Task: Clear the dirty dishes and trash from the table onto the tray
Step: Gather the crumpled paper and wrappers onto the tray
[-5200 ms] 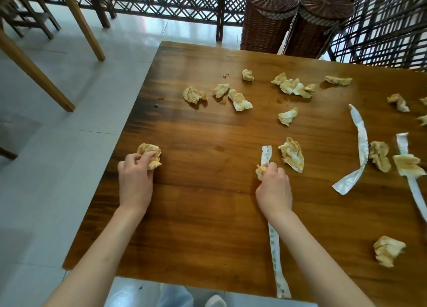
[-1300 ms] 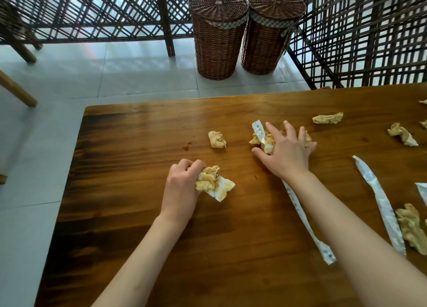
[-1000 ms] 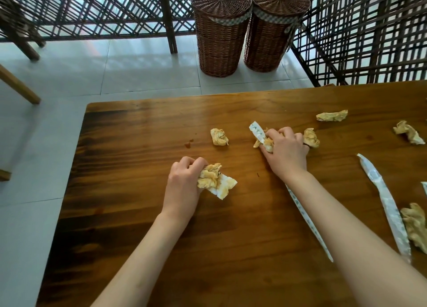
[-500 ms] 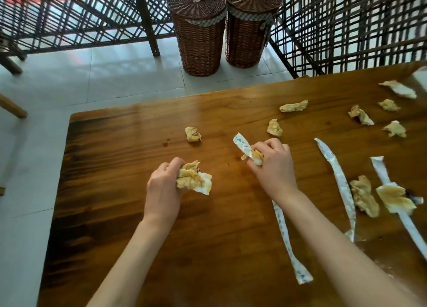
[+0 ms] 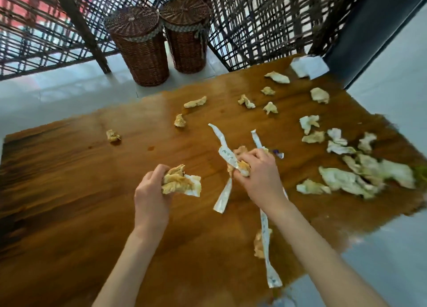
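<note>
Crumpled, grease-yellowed napkins are what we are gathering, and both hands have picked up more since half a second ago. Our left hand (image 5: 151,191) still has its grip curled round a wad of stained napkins (image 5: 179,182), now lifted a little off the desk (image 5: 69,191). Our right hand (image 5: 258,175) has moved on from the spot where it was pinching one paper strip (image 5: 225,159); its grip is now pinched on that strip plus a small napkin ball (image 5: 242,167), and the fingers seem to be closing over a second paper strip (image 5: 257,140) lying just beyond the knuckles. Our view has also swung toward the far right corner of the desk, so a dense heap of soiled napkins (image 5: 360,175) has come into sight to the right of the right hand.

We judge the clearing is early: both hands are nearly full, yet many napkin scraps (image 5: 246,101) remain scattered beyond the right hand, one lone scrap (image 5: 112,135) sits far to the left of it, and another strip (image 5: 268,256) trails beneath our right forearm. We see no tray, so we cannot say where the load will go.

Dark, glossy wood forms the desk. Beyond its far edge stand two lidded wicker baskets (image 5: 143,48) on pale floor tiles (image 5: 57,85), backed by a dark lattice screen (image 5: 265,18).
</note>
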